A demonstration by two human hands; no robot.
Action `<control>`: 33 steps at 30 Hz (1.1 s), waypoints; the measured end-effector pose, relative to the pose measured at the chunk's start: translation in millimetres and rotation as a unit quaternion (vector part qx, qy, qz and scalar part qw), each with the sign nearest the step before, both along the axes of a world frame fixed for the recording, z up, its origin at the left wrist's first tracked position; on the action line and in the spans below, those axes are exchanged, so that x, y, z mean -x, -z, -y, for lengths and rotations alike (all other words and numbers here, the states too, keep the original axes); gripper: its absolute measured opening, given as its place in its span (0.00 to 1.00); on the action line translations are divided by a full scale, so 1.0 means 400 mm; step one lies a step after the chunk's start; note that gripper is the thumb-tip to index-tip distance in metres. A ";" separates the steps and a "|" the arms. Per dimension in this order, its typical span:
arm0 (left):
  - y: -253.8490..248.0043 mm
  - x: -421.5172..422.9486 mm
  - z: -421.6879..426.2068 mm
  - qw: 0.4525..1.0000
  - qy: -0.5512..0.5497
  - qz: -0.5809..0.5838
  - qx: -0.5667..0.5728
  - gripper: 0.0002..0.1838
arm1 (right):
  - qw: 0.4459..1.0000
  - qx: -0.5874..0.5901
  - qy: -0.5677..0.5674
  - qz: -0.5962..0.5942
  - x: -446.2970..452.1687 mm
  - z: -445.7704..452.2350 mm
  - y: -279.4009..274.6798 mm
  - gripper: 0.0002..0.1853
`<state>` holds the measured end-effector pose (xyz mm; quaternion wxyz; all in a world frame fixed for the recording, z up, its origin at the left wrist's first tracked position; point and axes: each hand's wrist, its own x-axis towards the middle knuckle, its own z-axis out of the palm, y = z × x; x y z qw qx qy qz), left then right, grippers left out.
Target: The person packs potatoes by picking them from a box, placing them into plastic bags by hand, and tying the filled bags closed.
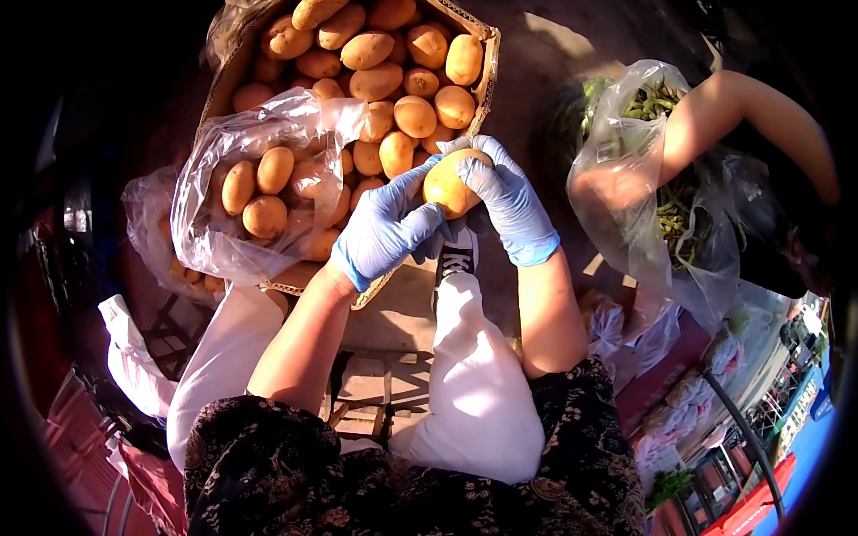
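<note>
A yellow-brown potato [452, 185] is held up between my two gloved hands, in front of a cardboard box [490, 71] full of potatoes. My left hand [386, 228], in a blue glove, grips the potato's lower left side with thumb and fingers. On its upper right side, my right hand [513, 198], also gloved in blue, closes round it with the thumb pressed on the skin. To the left, a clear plastic bag [198, 223] stands open over the box's near corner, with several potatoes [265, 217] inside.
At the right, another person's bare arm [746, 103] reaches into a clear plastic bag [617, 214] of green pods [652, 100]. My shoe [458, 255] rests on the ground just below my hands. More bagged goods [688, 393] lie at the lower right.
</note>
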<state>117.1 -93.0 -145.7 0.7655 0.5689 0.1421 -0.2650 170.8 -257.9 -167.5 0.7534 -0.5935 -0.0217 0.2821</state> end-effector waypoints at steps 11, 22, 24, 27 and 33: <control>0.037 0.005 0.057 0.975 0.010 0.082 -0.205 0.21 | 0.995 0.003 0.054 -0.082 0.011 0.050 -0.027 0.16; -0.032 0.024 0.090 0.971 0.056 0.140 -0.186 0.57 | 0.978 -0.039 0.145 -0.146 0.000 0.037 -0.019 0.23; -0.013 0.018 0.088 0.910 -0.049 0.299 -0.285 0.51 | 0.990 -0.009 0.108 -0.089 0.015 0.000 -0.005 0.22; 0.005 0.018 0.025 0.913 -0.119 0.278 -0.275 0.30 | 0.972 0.179 0.067 0.138 0.026 -0.075 -0.008 0.15; 0.011 0.037 -0.259 0.792 -0.218 0.217 -0.527 0.26 | 0.688 0.521 -0.080 0.498 -0.113 -0.194 0.035 0.12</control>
